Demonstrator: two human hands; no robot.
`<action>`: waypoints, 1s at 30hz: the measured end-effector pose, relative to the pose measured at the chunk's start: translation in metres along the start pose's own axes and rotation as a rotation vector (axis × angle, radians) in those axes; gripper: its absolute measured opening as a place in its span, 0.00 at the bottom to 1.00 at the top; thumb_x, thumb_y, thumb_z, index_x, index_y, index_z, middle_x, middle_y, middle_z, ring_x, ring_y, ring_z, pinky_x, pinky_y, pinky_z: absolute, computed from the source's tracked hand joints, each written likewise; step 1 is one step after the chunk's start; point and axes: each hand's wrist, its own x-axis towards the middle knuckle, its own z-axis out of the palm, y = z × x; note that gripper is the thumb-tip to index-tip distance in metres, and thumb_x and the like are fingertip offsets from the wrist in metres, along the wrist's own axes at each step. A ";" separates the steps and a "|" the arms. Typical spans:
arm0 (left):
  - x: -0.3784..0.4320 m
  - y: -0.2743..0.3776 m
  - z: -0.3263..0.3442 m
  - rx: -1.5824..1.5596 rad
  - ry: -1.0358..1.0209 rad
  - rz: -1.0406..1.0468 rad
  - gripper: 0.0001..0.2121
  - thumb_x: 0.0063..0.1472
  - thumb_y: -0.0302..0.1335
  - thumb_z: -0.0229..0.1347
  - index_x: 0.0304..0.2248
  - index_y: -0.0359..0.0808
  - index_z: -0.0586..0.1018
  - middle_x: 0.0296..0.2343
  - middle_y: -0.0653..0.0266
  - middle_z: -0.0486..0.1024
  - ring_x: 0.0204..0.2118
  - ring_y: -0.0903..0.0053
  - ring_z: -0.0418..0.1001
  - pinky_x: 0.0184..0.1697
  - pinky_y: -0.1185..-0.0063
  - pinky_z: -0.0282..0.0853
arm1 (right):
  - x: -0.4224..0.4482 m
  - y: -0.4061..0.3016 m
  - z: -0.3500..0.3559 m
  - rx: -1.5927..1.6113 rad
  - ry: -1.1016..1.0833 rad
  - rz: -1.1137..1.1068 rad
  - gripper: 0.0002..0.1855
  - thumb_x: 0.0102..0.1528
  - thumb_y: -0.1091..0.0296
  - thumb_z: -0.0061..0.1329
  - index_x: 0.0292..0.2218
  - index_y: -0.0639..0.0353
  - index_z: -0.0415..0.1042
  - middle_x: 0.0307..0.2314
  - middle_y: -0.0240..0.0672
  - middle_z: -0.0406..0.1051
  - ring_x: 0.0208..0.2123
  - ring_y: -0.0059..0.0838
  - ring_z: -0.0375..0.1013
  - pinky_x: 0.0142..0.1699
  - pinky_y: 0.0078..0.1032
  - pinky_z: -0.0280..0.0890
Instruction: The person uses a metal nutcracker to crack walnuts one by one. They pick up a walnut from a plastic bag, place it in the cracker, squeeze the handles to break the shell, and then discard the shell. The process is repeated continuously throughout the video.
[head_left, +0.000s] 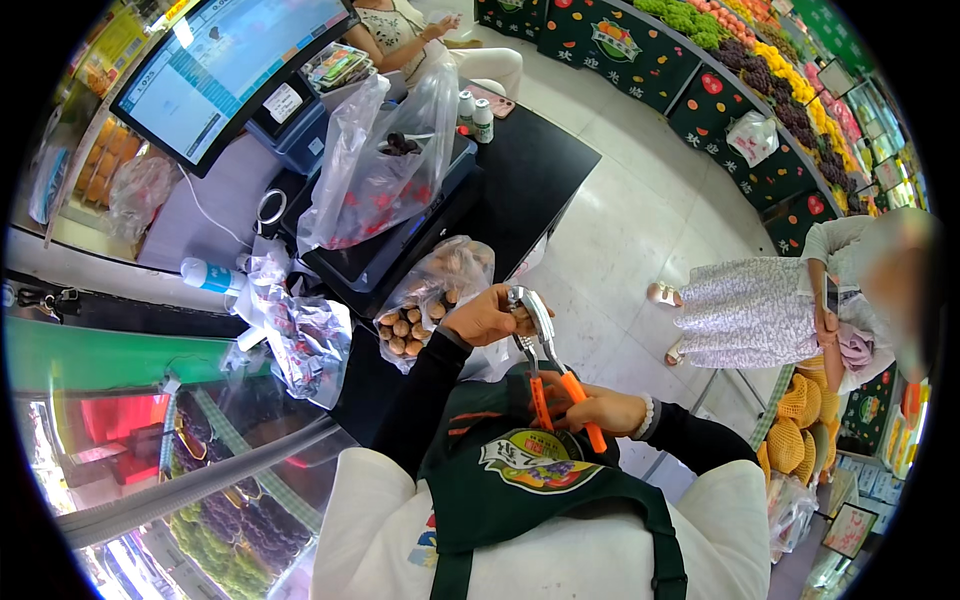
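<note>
My right hand (604, 411) grips the orange handles of a metal nutcracker (541, 319), whose jaws point away from my apron. At the jaws, my left hand (476, 319) pinches what appears to be a walnut (523, 322), partly hidden by fingers and metal. The two handles are spread apart. Just beyond my left hand, a clear plastic bag of walnuts (409, 330) rests on the black counter. Farther off, an open plastic bag (390, 172) with dark fruit inside sits on the weighing scale (352, 271).
A touchscreen (232, 67) stands at upper left. Crumpled plastic bags (300, 337) lie left of the walnuts. Two small white bottles (483, 121) and a phone (495, 101) are near the counter's far edge. One person (757, 315) stands at right; another (405, 37) sits beyond the counter.
</note>
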 end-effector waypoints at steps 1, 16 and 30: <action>0.001 -0.002 -0.007 0.009 -0.010 0.003 0.32 0.42 0.37 0.67 0.44 0.27 0.70 0.32 0.66 0.72 0.34 0.80 0.70 0.43 0.78 0.66 | 0.000 -0.004 0.000 -0.005 -0.002 0.004 0.48 0.42 0.75 0.37 0.62 0.55 0.31 0.51 0.42 0.54 0.51 0.36 0.61 0.55 0.28 0.56; -0.005 -0.043 0.023 -0.312 0.270 0.191 0.34 0.52 0.45 0.58 0.51 0.30 0.63 0.42 0.61 0.70 0.43 0.78 0.70 0.46 0.79 0.66 | 0.009 0.005 -0.005 0.172 0.095 -0.136 0.43 0.45 0.75 0.39 0.60 0.58 0.38 0.44 0.38 0.59 0.44 0.30 0.65 0.48 0.22 0.61; 0.014 0.012 -0.007 -0.082 -0.130 -0.042 0.36 0.41 0.32 0.68 0.48 0.26 0.67 0.46 0.53 0.69 0.45 0.71 0.70 0.49 0.72 0.64 | -0.018 -0.026 -0.020 -0.067 -0.124 -0.072 0.50 0.44 0.73 0.38 0.62 0.52 0.23 0.58 0.44 0.44 0.57 0.34 0.53 0.54 0.25 0.57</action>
